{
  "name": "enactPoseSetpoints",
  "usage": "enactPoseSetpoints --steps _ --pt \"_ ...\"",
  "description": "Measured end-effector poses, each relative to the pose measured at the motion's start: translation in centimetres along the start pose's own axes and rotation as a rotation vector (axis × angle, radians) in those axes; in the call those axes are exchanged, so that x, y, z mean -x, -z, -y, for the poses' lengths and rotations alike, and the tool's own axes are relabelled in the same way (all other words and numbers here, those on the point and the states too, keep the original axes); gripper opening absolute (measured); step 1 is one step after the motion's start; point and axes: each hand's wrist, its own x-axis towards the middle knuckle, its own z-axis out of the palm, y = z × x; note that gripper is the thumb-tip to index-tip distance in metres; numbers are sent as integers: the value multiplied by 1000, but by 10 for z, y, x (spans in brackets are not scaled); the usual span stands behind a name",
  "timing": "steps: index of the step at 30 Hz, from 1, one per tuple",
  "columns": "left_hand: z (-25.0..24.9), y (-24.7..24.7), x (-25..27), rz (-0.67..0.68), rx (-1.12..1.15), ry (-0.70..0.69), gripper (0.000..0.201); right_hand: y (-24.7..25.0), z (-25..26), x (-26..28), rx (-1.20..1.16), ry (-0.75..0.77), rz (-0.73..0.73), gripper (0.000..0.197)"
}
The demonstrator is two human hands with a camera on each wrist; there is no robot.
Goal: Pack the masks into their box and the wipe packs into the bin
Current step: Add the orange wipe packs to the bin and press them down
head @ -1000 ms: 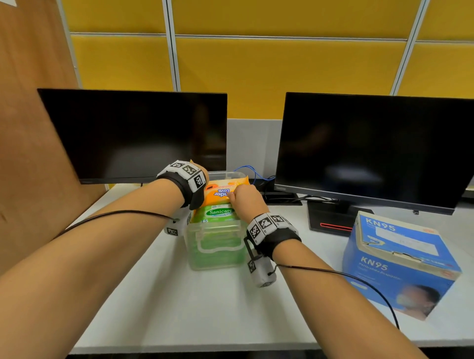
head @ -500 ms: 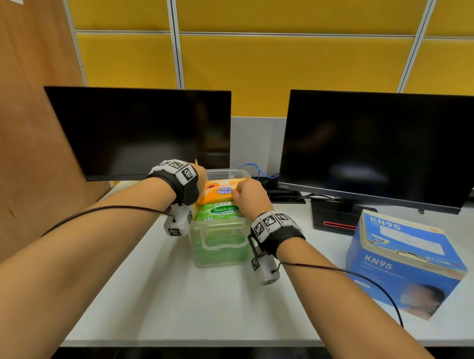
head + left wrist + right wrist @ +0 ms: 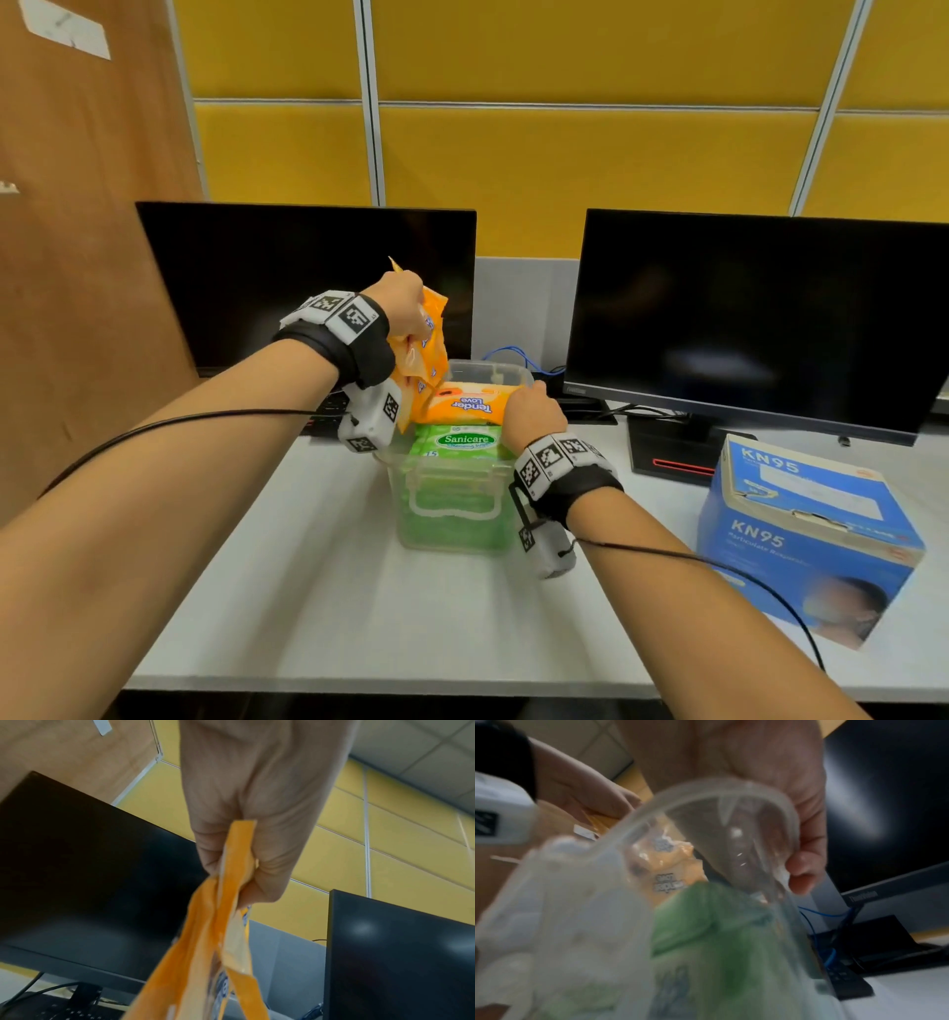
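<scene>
Left hand (image 3: 400, 308), fist clamped on an orange pack (image 3: 423, 354), now lifted above the bin (image 3: 452, 514) at frame centre; right hand (image 3: 531, 413) curls over the rim, steadying — pack likely being repositioned.

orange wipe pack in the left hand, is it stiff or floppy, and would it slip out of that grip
Probably floppy: the orange wipe pack hangs creased and bent below the left hand. Likely light, since a pinch at its top edge carries it. The glossy film may be slippery, though the crimped seal should help the hold.
</scene>
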Motion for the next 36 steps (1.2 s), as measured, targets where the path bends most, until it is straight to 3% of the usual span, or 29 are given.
enactPoseSetpoints --steps 4,7,9,11,12,15,18,22,25,28,30,33,36 --pt "-4 4 3 -58 112 -80 58 20 -4 20 135 76 108 32" --pt "-19 7 6 -69 159 -180 60 47 -15 23 47 81 265 30" --pt "-30 7 9 -62 179 -253 59 67 -30 18 -210 -15 211 35" --pt "-39 3 13 -39 196 -328 57 76 -46 2 -506 -51 -19 60" --pt "-42 0 15 -22 193 -361 56 76 -51 -5 -658 -38 -65 75" --pt "-47 -11 18 68 152 -421 58 68 -52 -18 -1061 27 85 95" --pt "-48 -19 20 145 110 -434 60 59 -48 -26 -1271 48 155 91" --pt "-48 -21 29 244 -10 -416 75 51 -41 -31 -1080 79 208 75" --pt "-44 -35 32 271 -116 -407 97 40 -41 -36 -977 76 272 86" --pt "-37 -47 32 229 -42 -408 120 36 -43 -37 -983 72 268 91" --pt "-32 -48 32 161 108 -388 126 35 -43 -38 -925 112 260 68" --pt "-12 -48 32 87 440 -170 103 34 -48 -38 -1024 119 185 43" --pt "13 -54 39 214 875 37 56 30 -52 -40 -1183 100 120 39"
